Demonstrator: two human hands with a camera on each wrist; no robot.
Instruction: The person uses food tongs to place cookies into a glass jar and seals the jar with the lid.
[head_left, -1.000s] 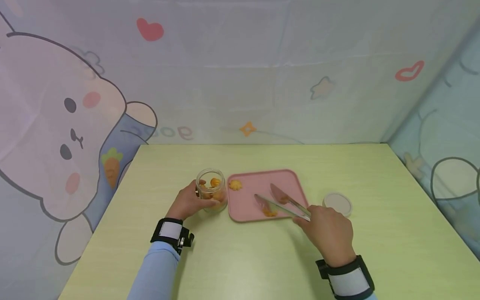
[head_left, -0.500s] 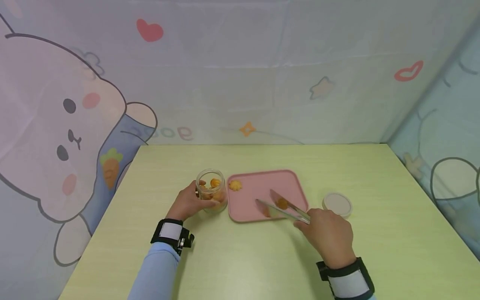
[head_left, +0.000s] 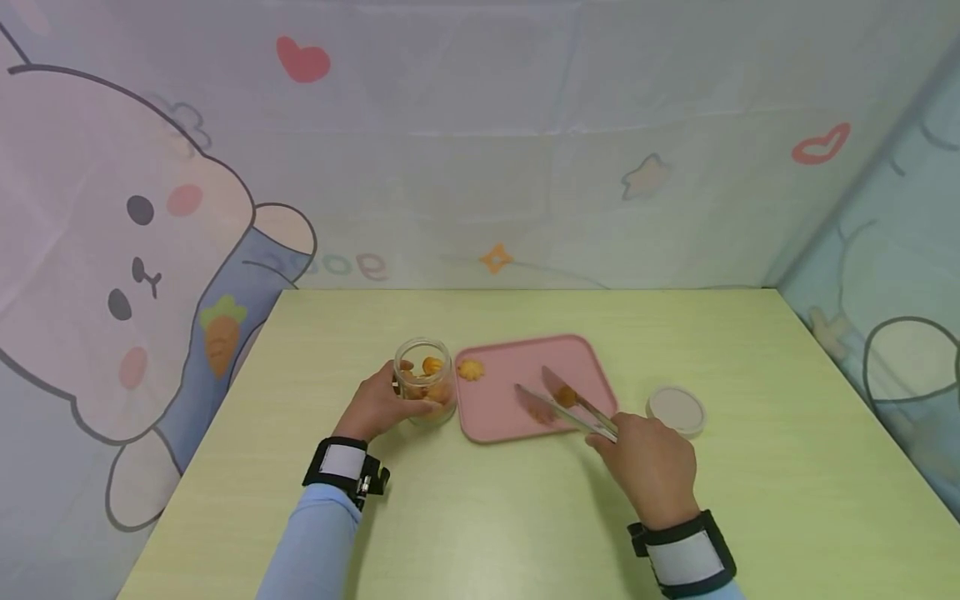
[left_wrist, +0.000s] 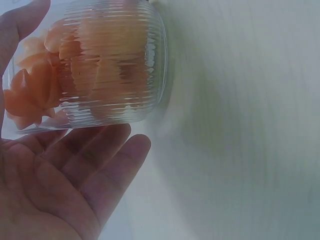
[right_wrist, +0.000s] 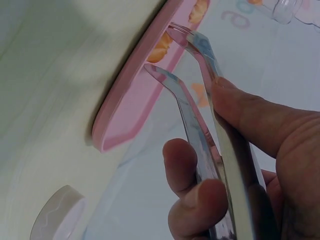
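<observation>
On the left, my left hand [head_left: 384, 404] holds a glass jar [head_left: 425, 404] between thumb and fingers; several orange-yellow, flower-shaped cookies [left_wrist: 35, 95] lie inside. My right hand [head_left: 648, 467] grips metal tongs [head_left: 592, 421] over a pink tray [head_left: 510, 412]. In the right wrist view, the tongs' two arms stand apart, with a cookie [right_wrist: 160, 47] between their tips. From the head, that cookie shows as an orange patch partly masked by the tongs. A second cookie [head_left: 471, 370] lies at the tray's left edge, close to the jar.
A round whitish lid [head_left: 677, 410] lies to the right of the tray, just beyond my right hand. The pale yellow-green table [head_left: 480, 517] reaches back to a printed cloth backdrop [head_left: 480, 125].
The tongs have shifted slightly, and the orange patch between them now shows by the far arm instead of the near one. The tray has turned a little. My left hand and the jar look still.
</observation>
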